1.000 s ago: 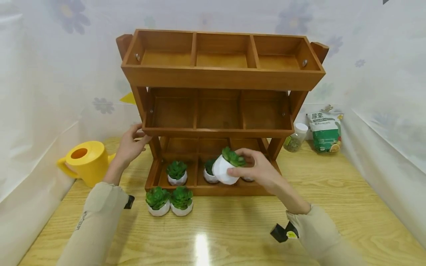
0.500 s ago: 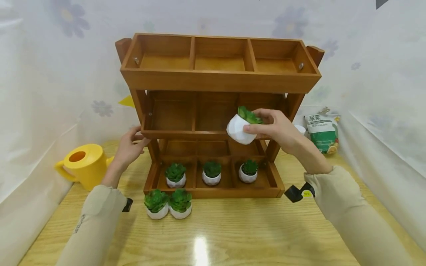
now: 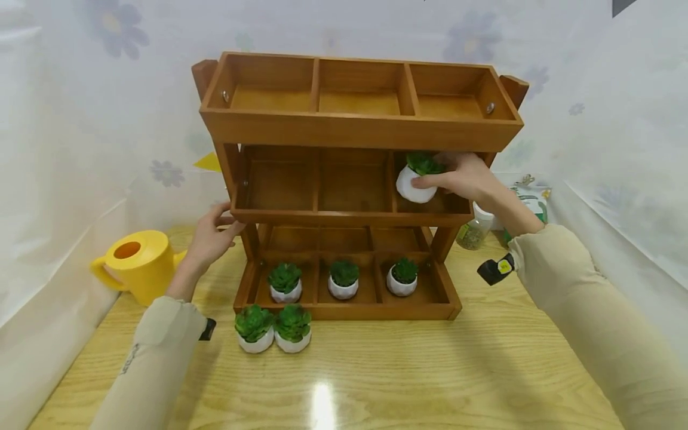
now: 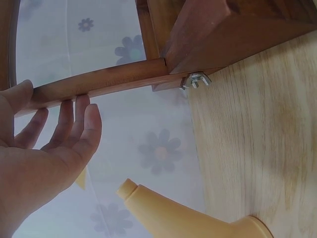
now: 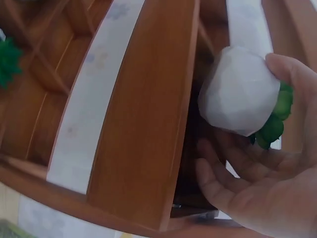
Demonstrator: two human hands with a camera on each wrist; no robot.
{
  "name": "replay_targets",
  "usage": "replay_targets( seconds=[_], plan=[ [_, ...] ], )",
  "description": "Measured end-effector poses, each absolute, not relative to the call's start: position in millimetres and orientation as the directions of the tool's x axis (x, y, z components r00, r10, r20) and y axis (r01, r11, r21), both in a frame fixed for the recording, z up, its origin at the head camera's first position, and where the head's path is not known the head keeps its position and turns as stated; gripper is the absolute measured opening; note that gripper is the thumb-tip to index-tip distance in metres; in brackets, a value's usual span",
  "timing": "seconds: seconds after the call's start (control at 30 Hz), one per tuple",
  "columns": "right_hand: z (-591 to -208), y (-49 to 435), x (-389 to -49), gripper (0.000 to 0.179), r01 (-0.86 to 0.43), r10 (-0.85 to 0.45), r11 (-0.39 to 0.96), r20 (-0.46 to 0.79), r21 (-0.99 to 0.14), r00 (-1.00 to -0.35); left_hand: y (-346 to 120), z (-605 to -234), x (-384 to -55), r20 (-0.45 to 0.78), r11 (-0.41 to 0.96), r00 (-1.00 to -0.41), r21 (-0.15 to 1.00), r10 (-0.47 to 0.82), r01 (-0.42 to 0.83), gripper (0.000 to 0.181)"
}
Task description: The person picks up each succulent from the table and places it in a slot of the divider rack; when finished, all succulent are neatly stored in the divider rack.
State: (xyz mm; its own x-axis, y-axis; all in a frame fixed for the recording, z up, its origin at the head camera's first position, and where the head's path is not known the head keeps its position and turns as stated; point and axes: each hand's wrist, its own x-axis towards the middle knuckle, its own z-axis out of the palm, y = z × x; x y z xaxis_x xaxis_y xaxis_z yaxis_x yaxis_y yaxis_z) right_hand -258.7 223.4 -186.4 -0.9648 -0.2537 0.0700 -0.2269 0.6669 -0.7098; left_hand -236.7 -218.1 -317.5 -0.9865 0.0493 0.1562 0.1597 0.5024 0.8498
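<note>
My right hand (image 3: 466, 174) holds a small potted succulent (image 3: 416, 185) in a faceted white pot, inside the right compartment of the middle tier of a wooden shelf (image 3: 349, 131). In the right wrist view the thumb lies on the white pot (image 5: 240, 91) and the leaves point away behind it. My left hand (image 3: 211, 237) holds the shelf's left side; in the left wrist view its thumb and fingertips pinch the wooden post (image 4: 119, 79). Three potted succulents stand in the bottom tier, one per compartment. Two more, a left one (image 3: 255, 327) and a right one (image 3: 292, 327), stand on the table before it.
A yellow watering can (image 3: 142, 266) stands left of the shelf. On the right, a lidded jar (image 3: 473, 233) and a green-and-white bag (image 3: 537, 200) sit partly behind the right arm. White flowered sheeting (image 3: 591, 119) encloses the wooden table (image 3: 376, 370).
My right hand has carried the potted succulent up from the bottom tier, rightward, and into the middle tier's right compartment. The left hand has stayed on the shelf's side.
</note>
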Motion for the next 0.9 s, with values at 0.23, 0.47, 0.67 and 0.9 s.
replay_targets(
  seconds=[0.23,0.47,0.67,0.9],
  plan=[
    [-184,231,-286,0.099,-0.231,-0.31,0.745,-0.019,-0.626,-0.95,-218,-318,-240,0.154,0.5,-0.986,0.851,0.056,0.162,0.067],
    [-188,236,-300,0.091,-0.262,-0.391,0.756,-0.092,-0.599,-0.916,-215,-318,-239,0.158,0.495,-0.986,0.853,0.059,0.166,0.065],
    [-187,238,-299,0.085,-0.346,-0.456,0.759,-0.071,-0.551,-0.887,-216,-318,-239,0.154,0.5,-0.986,0.85,0.062,0.164,0.066],
    [-186,240,-296,0.086,-0.38,-0.477,0.774,-0.072,-0.506,-0.876,-216,-317,-238,0.155,0.505,-0.986,0.847,0.061,0.164,0.065]
  ],
)
